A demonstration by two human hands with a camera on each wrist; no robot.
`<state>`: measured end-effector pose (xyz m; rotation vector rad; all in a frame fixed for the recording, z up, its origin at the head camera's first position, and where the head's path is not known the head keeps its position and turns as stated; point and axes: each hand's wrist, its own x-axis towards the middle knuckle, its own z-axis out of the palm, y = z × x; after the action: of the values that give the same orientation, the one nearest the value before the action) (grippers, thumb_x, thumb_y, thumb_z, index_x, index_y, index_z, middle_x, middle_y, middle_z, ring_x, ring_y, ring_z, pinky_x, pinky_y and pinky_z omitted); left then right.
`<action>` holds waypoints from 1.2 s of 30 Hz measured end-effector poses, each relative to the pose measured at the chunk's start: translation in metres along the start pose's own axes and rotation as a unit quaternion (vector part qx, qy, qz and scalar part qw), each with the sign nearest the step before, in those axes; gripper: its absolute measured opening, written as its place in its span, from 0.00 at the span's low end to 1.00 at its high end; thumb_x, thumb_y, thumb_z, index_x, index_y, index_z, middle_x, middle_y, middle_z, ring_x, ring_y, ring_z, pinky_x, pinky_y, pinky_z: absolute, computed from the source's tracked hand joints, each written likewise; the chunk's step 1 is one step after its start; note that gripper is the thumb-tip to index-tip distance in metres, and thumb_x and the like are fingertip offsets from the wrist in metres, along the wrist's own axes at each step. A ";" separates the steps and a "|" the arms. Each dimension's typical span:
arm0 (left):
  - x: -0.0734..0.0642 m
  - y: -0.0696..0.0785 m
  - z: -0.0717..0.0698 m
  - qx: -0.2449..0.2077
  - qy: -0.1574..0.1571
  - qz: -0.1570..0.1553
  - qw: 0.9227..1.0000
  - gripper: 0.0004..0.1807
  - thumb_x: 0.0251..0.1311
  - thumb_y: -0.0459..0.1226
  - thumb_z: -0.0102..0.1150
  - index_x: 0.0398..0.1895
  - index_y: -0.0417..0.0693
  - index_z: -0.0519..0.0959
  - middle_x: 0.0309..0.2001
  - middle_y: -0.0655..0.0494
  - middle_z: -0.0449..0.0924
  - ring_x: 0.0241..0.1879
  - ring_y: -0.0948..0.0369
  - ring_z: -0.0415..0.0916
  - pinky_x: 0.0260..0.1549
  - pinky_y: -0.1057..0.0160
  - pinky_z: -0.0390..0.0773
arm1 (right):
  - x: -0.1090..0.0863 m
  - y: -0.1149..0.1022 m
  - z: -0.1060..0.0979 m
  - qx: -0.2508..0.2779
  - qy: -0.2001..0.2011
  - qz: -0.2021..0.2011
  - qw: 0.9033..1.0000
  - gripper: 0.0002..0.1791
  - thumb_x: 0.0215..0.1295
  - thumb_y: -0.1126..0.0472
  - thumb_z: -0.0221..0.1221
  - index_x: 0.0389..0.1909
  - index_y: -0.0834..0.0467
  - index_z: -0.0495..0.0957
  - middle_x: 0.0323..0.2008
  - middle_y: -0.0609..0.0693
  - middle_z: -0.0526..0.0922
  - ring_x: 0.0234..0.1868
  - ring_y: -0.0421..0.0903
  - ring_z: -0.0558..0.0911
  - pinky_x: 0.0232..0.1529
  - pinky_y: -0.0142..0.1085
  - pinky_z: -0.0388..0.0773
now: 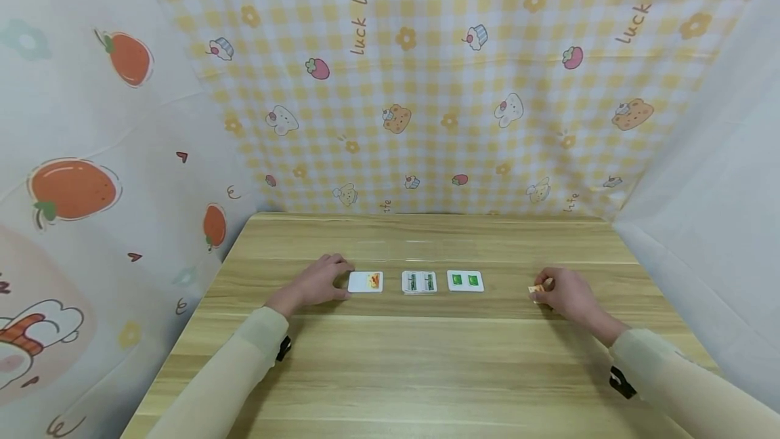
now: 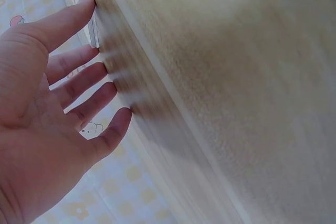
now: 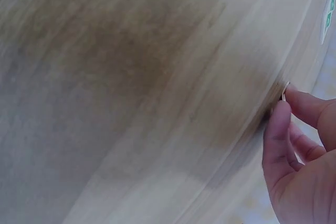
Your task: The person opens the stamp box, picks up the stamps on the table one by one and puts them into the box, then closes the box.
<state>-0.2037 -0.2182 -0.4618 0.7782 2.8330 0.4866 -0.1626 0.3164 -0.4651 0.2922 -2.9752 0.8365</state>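
Note:
My left hand (image 1: 318,281) rests at the left end of a white card (image 1: 358,282) with an orange picture on its right half. Its thumb and index finger lie at the card's two left corners, and in the left wrist view the fingers (image 2: 107,90) spread loosely apart. Over on the right, my right hand (image 1: 567,293) pinches a small card with an orange picture (image 1: 535,292) between thumb and fingers. In the right wrist view only a thin edge of that small card (image 3: 286,91) shows; the hand covers the rest.
Between the hands lie a stack of cards with two dark green-grey pictures (image 1: 419,282) and a white card with two green pictures (image 1: 465,281). Faint clear rectangles (image 1: 420,250) show behind them. Patterned curtains (image 1: 426,87) stand at the wooden table's (image 1: 426,371) back and left.

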 end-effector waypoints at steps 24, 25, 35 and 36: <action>-0.002 0.000 -0.002 -0.014 -0.003 -0.008 1.000 0.35 0.58 0.48 0.73 0.67 0.46 0.75 0.62 0.50 0.72 0.62 0.49 0.66 0.60 0.45 0.69 | 0.002 -0.008 -0.013 0.067 -0.006 0.034 0.997 0.07 0.66 0.68 0.63 0.44 0.65 0.83 0.23 0.51 0.84 0.21 0.49 0.82 0.19 0.36 0.75; -0.002 0.000 -0.002 -0.016 -0.002 -0.008 1.000 0.35 0.58 0.48 0.73 0.67 0.46 0.75 0.62 0.51 0.73 0.62 0.49 0.67 0.60 0.45 0.69 | 0.003 -0.009 -0.014 0.069 -0.006 0.032 0.997 0.07 0.67 0.68 0.63 0.44 0.65 0.83 0.23 0.51 0.84 0.20 0.49 0.81 0.18 0.36 0.74; -0.001 -0.002 0.000 -0.011 0.007 -0.013 1.000 0.37 0.56 0.49 0.74 0.67 0.45 0.75 0.63 0.47 0.73 0.62 0.48 0.68 0.59 0.43 0.69 | 0.006 -0.026 -0.019 0.036 0.021 -0.001 0.999 0.06 0.65 0.65 0.65 0.41 0.61 0.85 0.24 0.49 0.85 0.18 0.47 0.80 0.18 0.36 0.72; 0.000 -0.002 0.000 -0.010 0.007 -0.013 1.000 0.37 0.56 0.49 0.74 0.68 0.45 0.74 0.64 0.47 0.72 0.63 0.47 0.68 0.60 0.43 0.69 | 0.007 -0.029 -0.020 0.030 0.025 -0.006 0.999 0.06 0.64 0.65 0.65 0.40 0.60 0.85 0.24 0.48 0.86 0.18 0.46 0.79 0.19 0.36 0.71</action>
<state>-0.2044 -0.2201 -0.4626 0.7368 2.8416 0.5187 -0.1638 0.3014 -0.4323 0.2859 -2.9042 0.9191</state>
